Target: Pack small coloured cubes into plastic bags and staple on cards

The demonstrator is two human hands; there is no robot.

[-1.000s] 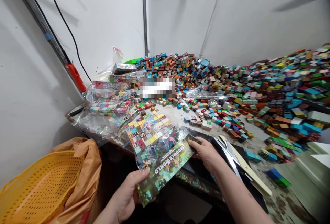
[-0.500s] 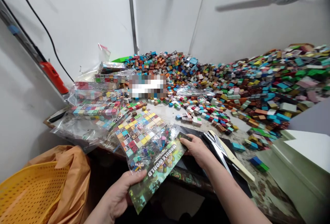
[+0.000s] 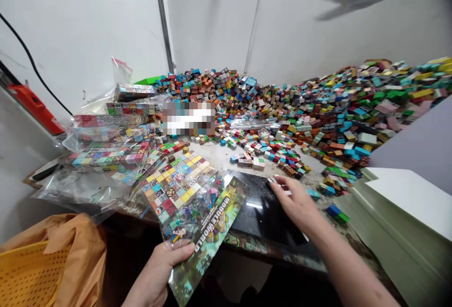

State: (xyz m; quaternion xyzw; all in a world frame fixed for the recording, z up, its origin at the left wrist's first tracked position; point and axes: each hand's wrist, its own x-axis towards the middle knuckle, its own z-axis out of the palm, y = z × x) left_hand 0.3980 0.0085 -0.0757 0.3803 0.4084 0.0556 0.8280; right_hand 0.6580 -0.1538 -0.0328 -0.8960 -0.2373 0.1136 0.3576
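A clear bag (image 3: 183,194) of coloured cubes with a green card reading "MODULE WORLD" lies at the table's near edge, at 6 o'clock in the head view. The left hand (image 3: 160,269) pinches its lower corner, thumb on top, fingers closed on it. The right hand (image 3: 296,203), at 4 o'clock, rests on a glossy black sheet (image 3: 261,203), fingers slightly spread, holding nothing. Packed bags (image 3: 113,151) stack at 9 o'clock. A huge heap of cubes (image 3: 318,109) fills 12 to 3 o'clock. A yellow basket (image 3: 28,274) sits at 8 o'clock.
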